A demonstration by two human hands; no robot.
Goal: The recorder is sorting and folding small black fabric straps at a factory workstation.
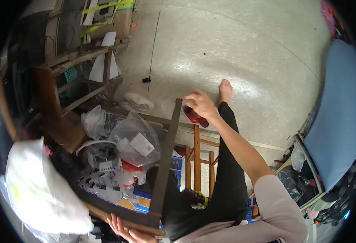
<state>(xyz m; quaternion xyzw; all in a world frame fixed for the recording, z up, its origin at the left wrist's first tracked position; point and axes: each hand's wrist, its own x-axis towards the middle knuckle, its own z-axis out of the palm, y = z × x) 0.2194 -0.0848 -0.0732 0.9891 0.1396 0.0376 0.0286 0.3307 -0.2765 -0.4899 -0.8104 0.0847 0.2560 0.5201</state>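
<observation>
A wooden frame with a long dark bar [166,158] stands in front of me on the left, around a heap of bags. My left hand [128,231] is at the lower edge of the view, its fingers bent against the frame's near wooden rail [121,218]. My right hand [203,105] reaches to the bar's far end, fingers curled close together. A small red spot shows at that end beside the fingertips; whatever they pinch is too small to make out. Below this hand a dark red object [194,116] lies near the floor.
Clear plastic bags [135,139] fill the frame, with a bulging white bag [44,188] at its left. A wooden stool [197,162] stands by my legs. Beyond lie a pale shoe [138,101] and a wooden rack [80,60]. A blue panel [336,117] leans at the right.
</observation>
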